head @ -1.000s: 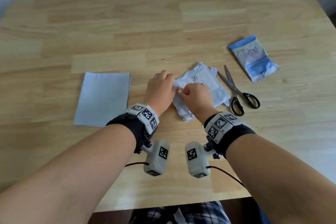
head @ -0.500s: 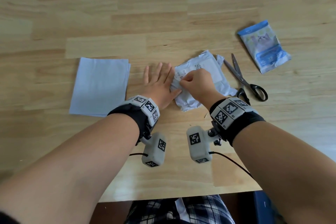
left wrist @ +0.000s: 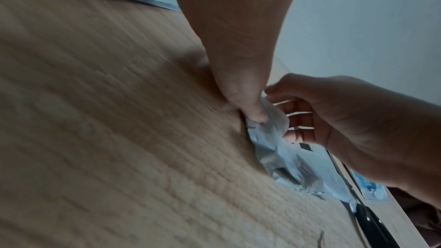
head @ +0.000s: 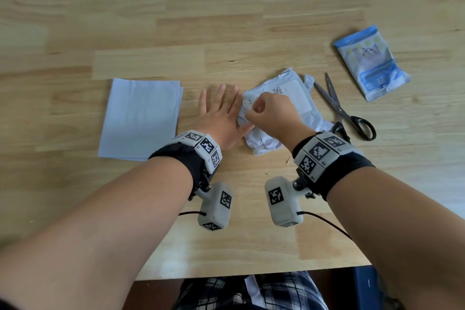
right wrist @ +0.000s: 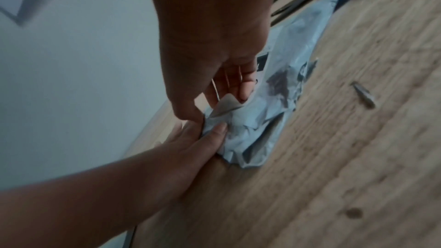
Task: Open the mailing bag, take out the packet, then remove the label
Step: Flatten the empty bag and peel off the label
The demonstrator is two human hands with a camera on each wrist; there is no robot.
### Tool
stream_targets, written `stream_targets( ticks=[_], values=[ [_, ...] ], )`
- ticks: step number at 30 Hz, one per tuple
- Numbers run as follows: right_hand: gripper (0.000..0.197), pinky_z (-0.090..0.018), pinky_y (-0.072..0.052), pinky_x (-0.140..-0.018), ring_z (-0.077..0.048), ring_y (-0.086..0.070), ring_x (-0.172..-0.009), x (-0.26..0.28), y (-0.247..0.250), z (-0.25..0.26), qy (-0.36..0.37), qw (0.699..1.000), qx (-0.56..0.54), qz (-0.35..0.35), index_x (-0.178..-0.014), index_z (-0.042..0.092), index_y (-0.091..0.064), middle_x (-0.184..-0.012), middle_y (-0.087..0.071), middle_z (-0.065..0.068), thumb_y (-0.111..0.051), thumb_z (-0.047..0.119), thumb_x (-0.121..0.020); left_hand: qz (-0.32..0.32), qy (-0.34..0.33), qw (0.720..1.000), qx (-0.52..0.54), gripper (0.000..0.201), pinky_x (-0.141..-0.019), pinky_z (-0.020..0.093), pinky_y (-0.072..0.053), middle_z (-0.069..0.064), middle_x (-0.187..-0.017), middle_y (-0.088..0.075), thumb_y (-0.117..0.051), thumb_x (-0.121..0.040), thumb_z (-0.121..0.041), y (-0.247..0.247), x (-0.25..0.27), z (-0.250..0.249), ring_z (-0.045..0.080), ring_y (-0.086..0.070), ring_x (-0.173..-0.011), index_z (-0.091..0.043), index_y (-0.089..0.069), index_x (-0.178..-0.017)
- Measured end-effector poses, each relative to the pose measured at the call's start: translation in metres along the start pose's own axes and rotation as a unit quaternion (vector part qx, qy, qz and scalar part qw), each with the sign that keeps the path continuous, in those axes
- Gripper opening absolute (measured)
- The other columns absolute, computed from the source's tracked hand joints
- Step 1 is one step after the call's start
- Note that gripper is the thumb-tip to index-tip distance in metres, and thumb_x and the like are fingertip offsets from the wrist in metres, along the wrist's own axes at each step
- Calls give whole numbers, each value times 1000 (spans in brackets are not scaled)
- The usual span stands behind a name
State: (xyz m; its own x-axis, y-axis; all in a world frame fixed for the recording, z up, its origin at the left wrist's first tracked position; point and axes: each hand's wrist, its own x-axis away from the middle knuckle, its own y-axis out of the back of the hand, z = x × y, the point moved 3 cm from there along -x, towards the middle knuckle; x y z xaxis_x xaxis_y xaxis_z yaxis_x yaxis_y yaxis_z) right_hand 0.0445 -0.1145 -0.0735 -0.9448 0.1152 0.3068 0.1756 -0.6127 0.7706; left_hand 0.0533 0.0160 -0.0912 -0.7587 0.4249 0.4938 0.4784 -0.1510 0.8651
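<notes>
The crumpled white mailing bag point(head: 264, 142) lies at the table's middle, its white label point(head: 294, 93) facing up. My left hand point(head: 224, 111) lies flat with straight fingers beside the bag, and its thumb point(left wrist: 248, 105) presses the bag's left edge down. My right hand point(head: 254, 112) pinches the label's lifted corner point(right wrist: 226, 105) between thumb and fingers, just above the bag point(right wrist: 257, 123). The blue and white packet point(head: 370, 63) rests out of the bag at the right rear.
Black-handled scissors point(head: 339, 111) lie right of the bag, blades pointing away. A stack of pale paper sheets point(head: 141, 118) sits to the left of my left hand. A small scrap point(right wrist: 362, 93) lies on the wood near the bag. The table's front edge runs below my forearms.
My left hand went from curled on the bag to flat with fingers spread. The right hand stayed at the label's left corner, which now stands peeled up.
</notes>
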Motion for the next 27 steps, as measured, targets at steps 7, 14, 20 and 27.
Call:
stream_targets(
  ticks=[7,14,20,27],
  values=[
    [38,-23,-33,-47,-13,-44,-48,-14,-5,2,-16,998,49,33,-51,14,-48,-51,-47,0,-61,19,-87,-2,-15,1000,-15,79,-113,54,19,-6,-156,24,-7,-89,-68,0,-2,3,18,27,-143,-22,18,-148],
    [27,-22,-37,-50,-14,-46,-54,-18,-3,-2,-64,996,-42,49,-59,10,-55,-55,-49,-2,-59,16,-85,4,-17,1000,-19,76,-113,55,18,-8,-156,25,-8,-90,-66,1,-2,6,18,26,-143,-23,18,-147],
    [43,-22,-32,-46,-10,-38,-46,-19,-4,-5,-93,994,-42,34,-49,14,-39,-50,-41,2,-56,17,-89,9,-14,1000,-21,76,-113,55,19,-9,-155,26,-7,-90,-67,0,-2,7,18,26,-143,-25,20,-147],
    [39,-22,-27,-47,-8,-36,-51,-19,-7,-9,-142,988,-51,15,-58,16,-36,-57,-38,3,-54,23,-92,3,-12,1000,-16,76,-113,55,19,-12,-155,25,-6,-88,-68,-2,-4,7,17,24,-144,-28,20,-146]
  ],
)
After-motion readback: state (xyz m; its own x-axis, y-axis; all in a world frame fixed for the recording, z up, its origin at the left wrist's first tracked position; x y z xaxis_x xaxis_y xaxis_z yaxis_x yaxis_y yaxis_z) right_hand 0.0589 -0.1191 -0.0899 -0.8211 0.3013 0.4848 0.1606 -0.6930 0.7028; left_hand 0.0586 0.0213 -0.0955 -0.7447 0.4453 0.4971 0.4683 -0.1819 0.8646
